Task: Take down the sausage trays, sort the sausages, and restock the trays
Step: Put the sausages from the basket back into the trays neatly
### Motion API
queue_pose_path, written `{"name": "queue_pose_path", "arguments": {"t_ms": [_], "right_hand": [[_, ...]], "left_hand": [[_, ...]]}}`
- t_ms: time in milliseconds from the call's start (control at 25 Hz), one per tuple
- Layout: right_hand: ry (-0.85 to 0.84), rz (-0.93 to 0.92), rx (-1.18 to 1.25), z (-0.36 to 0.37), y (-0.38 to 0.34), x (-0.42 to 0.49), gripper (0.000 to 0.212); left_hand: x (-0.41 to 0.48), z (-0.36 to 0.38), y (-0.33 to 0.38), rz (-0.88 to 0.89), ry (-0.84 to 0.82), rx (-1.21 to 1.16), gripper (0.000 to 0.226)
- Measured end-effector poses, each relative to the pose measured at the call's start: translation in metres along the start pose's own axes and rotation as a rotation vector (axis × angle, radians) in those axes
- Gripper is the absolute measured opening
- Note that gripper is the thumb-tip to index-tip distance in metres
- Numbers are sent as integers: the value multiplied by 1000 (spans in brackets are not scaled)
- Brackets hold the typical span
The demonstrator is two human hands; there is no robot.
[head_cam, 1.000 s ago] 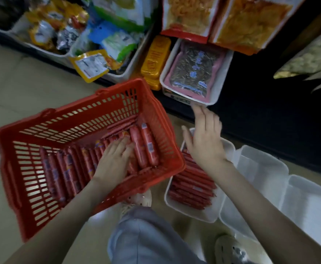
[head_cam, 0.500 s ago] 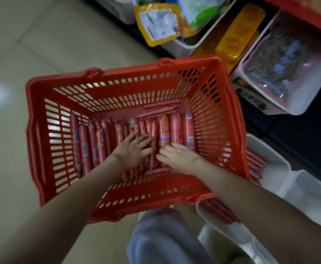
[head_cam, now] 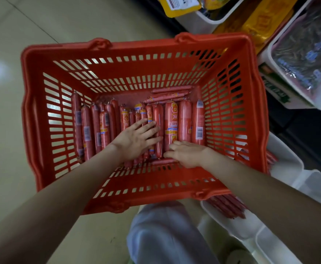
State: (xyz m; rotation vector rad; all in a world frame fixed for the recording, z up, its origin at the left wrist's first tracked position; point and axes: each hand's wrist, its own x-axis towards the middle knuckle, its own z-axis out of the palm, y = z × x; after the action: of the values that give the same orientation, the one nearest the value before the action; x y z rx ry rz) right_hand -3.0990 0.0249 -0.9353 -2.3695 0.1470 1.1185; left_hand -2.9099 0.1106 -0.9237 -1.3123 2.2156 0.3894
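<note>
Left hand (head_cam: 136,138) flat, fingers (head_cam: 149,128) spread, pressed the thin sausages (head_cam: 124,119); right hand (head_cam: 188,154), fingers half-curled, grip unclear, sat nearest the 3 fat sausages (head_cam: 184,121) running straight away.

A shop aisle, red shopping basket (head_cam: 142,54) on a tiled floor (head_cam: 7,141), shelf bins (head_cam: 209,18) of packaged snacks (head_cam: 180,4)

Sausages (head_cam: 184,121) lie in basket (head_cam: 136,49), rows left, right and beyond the fingers; left hand (head_cam: 134,139) fingers (head_cam: 150,129) on them, right hand (head_cam: 189,154) fingers (head_cam: 172,144) just right, at near ends; tray (head_cam: 287,164) right of basket, partly under it
</note>
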Motion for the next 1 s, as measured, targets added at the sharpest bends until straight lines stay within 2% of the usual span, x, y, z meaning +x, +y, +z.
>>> {"name": "queue_pose_path", "arguments": {"t_ms": [160, 240, 320, 360, 440, 560, 600, 680, 800, 1000], "right_hand": [[-34, 36, 200, -9, 2, -7, 33], [138, 52, 219, -20, 2, -14, 30], [420, 56, 206, -33, 5, -15, 32], [528, 46, 224, -41, 7, -15, 32], [649, 53, 280, -58, 12, -11, 31], [828, 275, 325, -74, 36, 6, 36], [826, 382, 280, -78, 46, 13, 39], [682, 527, 111, -79, 65, 26, 52], [511, 551, -3, -75, 78, 41, 61], [496, 541, -117, -82, 82, 55, 60]], "left_hand": [[0, -1, 1, -14, 31, -130, 55], [4, -5, 4, -66, 109, -444, 69], [9, -13, 1, -167, 195, -743, 65], [13, -19, -2, -220, 229, -773, 58], [22, -28, -6, -329, 386, -626, 40], [26, -30, -26, -507, 513, -467, 30], [25, -27, -35, -578, 536, -484, 23], [21, -24, -47, -718, 572, -507, 15], [22, -18, -50, -791, 530, -474, 18], [27, -16, -46, -792, 570, -391, 30]]}}
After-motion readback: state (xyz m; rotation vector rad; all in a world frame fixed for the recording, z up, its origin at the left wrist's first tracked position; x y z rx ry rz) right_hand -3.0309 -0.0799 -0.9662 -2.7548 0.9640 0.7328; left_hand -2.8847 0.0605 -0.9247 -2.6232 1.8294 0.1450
